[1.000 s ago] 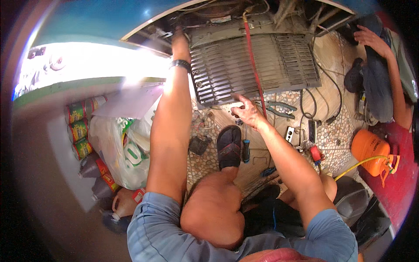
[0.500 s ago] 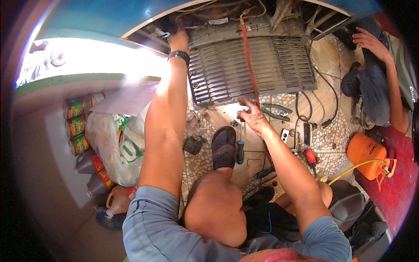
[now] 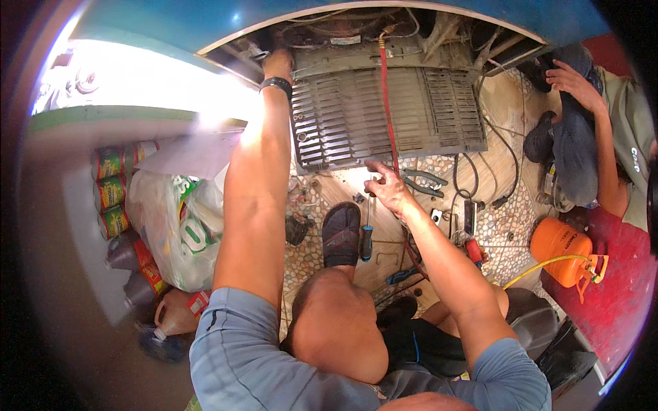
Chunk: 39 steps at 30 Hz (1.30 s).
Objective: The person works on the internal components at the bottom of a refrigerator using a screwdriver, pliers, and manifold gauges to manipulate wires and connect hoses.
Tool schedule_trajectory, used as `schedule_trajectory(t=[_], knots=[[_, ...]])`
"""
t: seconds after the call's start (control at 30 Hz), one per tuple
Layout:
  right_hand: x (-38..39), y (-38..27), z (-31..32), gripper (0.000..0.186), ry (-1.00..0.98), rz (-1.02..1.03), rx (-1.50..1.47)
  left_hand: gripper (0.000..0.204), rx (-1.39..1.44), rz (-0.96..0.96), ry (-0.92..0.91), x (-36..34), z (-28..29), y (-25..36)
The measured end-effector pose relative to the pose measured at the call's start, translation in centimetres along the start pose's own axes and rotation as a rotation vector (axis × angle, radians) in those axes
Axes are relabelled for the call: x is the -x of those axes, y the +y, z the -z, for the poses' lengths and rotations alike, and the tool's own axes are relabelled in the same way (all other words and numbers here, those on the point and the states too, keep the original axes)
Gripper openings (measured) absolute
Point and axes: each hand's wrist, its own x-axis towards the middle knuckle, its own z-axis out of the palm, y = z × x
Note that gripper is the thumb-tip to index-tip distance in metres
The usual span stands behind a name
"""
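Observation:
My left hand (image 3: pixel 277 65), with a dark band at the wrist, reaches into the opening under a blue cabinet (image 3: pixel 164 27). Its fingers are hidden in the dark interior. My right hand (image 3: pixel 389 190) hovers at the front edge of a grey slatted grille (image 3: pixel 363 113), its index finger and thumb apart and nothing visible in its grasp. Just below those fingers, a screwdriver (image 3: pixel 367 240) with a blue and black handle lies on the floor. A red hose (image 3: pixel 386 96) runs down over the grille, past my right hand. Beside this hand are dark-handled pliers (image 3: pixel 425 182).
At right, an orange gas cylinder (image 3: pixel 562 251) with a yellow hose (image 3: pixel 541 264) stands on a red surface (image 3: pixel 596 301). Another person's hand (image 3: pixel 574 83) shows above it. Black cables (image 3: pixel 504 137) cross the floor. Left are a plastic bag (image 3: pixel 164 226), cans (image 3: pixel 110 193) and jugs (image 3: pixel 179 312).
The whole view has shifted slightly, so the floor things and cylinder sit further left. My left hand stays inside the opening, and my right hand stays near the grille's front edge.

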Motion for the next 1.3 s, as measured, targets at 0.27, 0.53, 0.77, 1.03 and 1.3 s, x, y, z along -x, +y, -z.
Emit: schedule_trajectory(t=[0.27,0.53,0.77,1.03,1.3], knots=[[0.2,-0.9,-1.7,0.055,-0.042,0.083,0.066,0.076,1.151,0.378,0.350,0.5,-1.1,0.0],[-0.1,0.2,-2.7,0.052,-0.062,0.078,-0.058,0.065,0.769,0.209,0.743,9.0,-2.2,3.1],[0.4,-0.3,-2.8,0.052,-0.073,0.098,-0.024,0.061,0.562,0.066,0.695,9.0,-1.6,2.2],[5.2,-1.7,0.5,0.051,-0.007,-0.007,0.138,0.059,0.426,0.076,0.613,11.9,-4.1,1.8],[9.7,-1.6,1.5,0.049,-0.054,-0.055,0.329,0.059,0.516,0.013,0.615,13.9,-3.7,1.7]])
